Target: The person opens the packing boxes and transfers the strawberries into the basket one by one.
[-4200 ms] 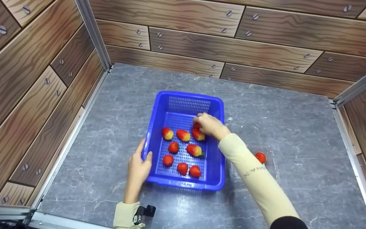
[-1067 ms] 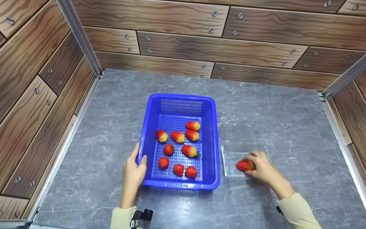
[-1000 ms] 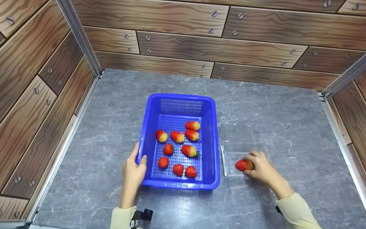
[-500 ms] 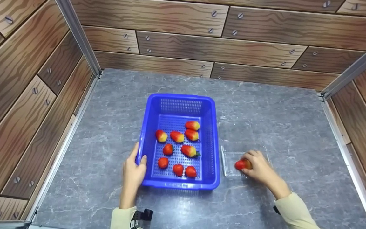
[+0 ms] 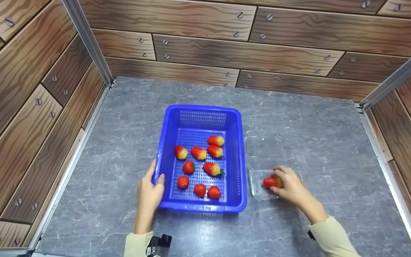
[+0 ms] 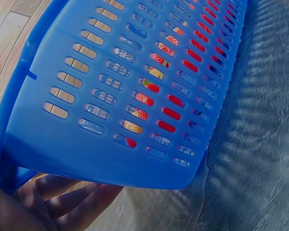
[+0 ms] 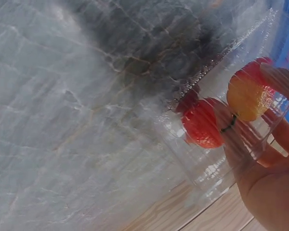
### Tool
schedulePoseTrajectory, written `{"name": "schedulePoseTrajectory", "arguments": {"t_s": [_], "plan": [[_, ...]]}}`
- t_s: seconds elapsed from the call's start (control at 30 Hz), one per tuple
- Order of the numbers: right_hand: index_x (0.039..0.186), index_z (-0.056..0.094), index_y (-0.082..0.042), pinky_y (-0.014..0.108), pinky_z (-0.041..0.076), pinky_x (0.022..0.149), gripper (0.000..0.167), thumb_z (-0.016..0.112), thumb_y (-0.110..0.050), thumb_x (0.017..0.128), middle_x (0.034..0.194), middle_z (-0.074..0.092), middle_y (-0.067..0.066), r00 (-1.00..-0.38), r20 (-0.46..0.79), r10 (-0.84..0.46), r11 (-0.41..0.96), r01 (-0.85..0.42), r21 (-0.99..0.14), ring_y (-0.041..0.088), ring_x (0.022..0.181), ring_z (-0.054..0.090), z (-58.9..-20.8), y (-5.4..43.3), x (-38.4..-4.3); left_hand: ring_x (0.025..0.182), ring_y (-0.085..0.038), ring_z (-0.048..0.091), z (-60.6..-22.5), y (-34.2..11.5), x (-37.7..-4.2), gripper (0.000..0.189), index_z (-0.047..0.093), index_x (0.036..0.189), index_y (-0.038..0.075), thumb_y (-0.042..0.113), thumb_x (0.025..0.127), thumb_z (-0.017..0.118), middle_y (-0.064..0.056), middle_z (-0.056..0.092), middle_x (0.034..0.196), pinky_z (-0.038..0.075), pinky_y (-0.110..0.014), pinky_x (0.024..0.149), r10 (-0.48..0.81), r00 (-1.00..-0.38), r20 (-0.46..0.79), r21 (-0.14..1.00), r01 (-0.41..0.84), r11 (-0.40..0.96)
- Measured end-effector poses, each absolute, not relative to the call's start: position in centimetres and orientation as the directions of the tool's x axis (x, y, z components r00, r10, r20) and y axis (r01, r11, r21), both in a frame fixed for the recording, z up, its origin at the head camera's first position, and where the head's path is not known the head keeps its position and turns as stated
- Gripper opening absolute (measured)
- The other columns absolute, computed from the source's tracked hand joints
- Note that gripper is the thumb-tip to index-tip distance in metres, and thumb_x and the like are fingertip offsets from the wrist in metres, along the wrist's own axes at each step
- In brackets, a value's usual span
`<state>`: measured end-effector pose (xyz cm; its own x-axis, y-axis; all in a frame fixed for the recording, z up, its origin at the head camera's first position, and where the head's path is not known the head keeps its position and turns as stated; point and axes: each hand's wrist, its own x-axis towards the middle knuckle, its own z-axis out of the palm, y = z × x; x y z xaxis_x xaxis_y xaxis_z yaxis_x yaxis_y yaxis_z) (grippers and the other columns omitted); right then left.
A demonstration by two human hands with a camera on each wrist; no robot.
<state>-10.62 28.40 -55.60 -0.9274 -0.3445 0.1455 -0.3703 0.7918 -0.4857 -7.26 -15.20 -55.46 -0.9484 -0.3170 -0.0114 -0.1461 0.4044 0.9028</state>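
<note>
In the head view my left hand (image 5: 150, 191) grips the left rim of a blue perforated basket (image 5: 243, 178), thumb inside. Several red and red-yellow strawberries (image 5: 211, 169) lie on the basket floor. On the right, my right hand (image 5: 293, 187) pinches a strawberry (image 5: 269, 182), low inside a clear plastic box (image 5: 252, 184). The right wrist view, seen through the clear wall, shows that red-yellow strawberry (image 7: 250, 94) between thumb and fingers, with a second, red strawberry (image 7: 201, 126) beside the thumb. The left wrist view shows the basket's slotted side (image 6: 135, 96) with fingers (image 6: 82, 204) beneath its rim.
The clear box stands on the grey marbled table (image 5: 137, 107), just right of the basket. A transparent lid-like part (image 5: 266, 144) lies behind it. Wood-patterned walls (image 5: 205, 46) with metal corner posts enclose the table at the back and sides.
My right hand has gone from the basket's far right side to the clear box with a strawberry. Over the last second it shifts slightly left and away from me. My left hand stays on the rim.
</note>
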Motion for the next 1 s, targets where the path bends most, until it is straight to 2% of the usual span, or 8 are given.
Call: {"name": "schedulePoseTrajectory", "arguments": {"t_s": [0.37,0.63,0.87,1.0], "plan": [[0.098,0.069,-0.002,0.045,0.053,0.073,0.032,0.084,-0.001,0.07,0.095,0.067,0.01,-0.948,0.104,-0.301,0.808,-0.312,-0.5,0.028,0.085,0.063,-54.1,27.7,-11.1,0.126,-0.042,0.052,-55.4,-15.1,-7.3,0.057,0.048,0.147,0.008,0.004,0.092,0.062,-0.019,0.051,0.144,0.039,-0.054,0.107,-0.318,-0.948,-0.018,0.9,-0.154,0.408],[0.101,0.071,-0.001,0.046,0.054,0.075,0.031,0.083,-0.002,0.072,0.097,0.068,0.012,-0.953,0.099,-0.287,0.796,-0.295,-0.529,0.029,0.086,0.064,-53.5,27.3,-11.4,0.126,-0.043,0.053,-55.5,-15.2,-7.2,0.058,0.048,0.147,0.008,0.005,0.091,0.063,-0.018,0.051,0.144,0.039,-0.055,0.107,-0.318,-0.948,-0.011,0.898,-0.149,0.414],[0.097,0.071,-0.001,0.045,0.053,0.072,0.03,0.083,-0.001,0.069,0.092,0.067,0.011,-0.95,0.141,-0.28,0.794,-0.311,-0.522,0.028,0.081,0.063,-53.4,26.5,-11.1,0.127,-0.042,0.052,-55.4,-15.2,-7.3,0.057,0.048,0.147,0.007,0.004,0.091,0.063,-0.019,0.051,0.144,0.038,-0.053,0.109,-0.317,-0.948,-0.001,0.907,-0.134,0.399],[0.095,0.071,0.0,0.048,0.053,0.076,0.03,0.084,-0.001,0.068,0.092,0.068,0.013,-0.949,0.137,-0.286,0.795,-0.314,-0.52,0.03,0.083,0.063,-53.9,25.5,-10.7,0.128,-0.04,0.051,-55.3,-15.2,-7.2,0.057,0.048,0.146,0.006,0.004,0.091,0.063,-0.02,0.051,0.144,0.038,-0.051,0.11,-0.317,-0.948,0.003,0.911,-0.128,0.391]]}}
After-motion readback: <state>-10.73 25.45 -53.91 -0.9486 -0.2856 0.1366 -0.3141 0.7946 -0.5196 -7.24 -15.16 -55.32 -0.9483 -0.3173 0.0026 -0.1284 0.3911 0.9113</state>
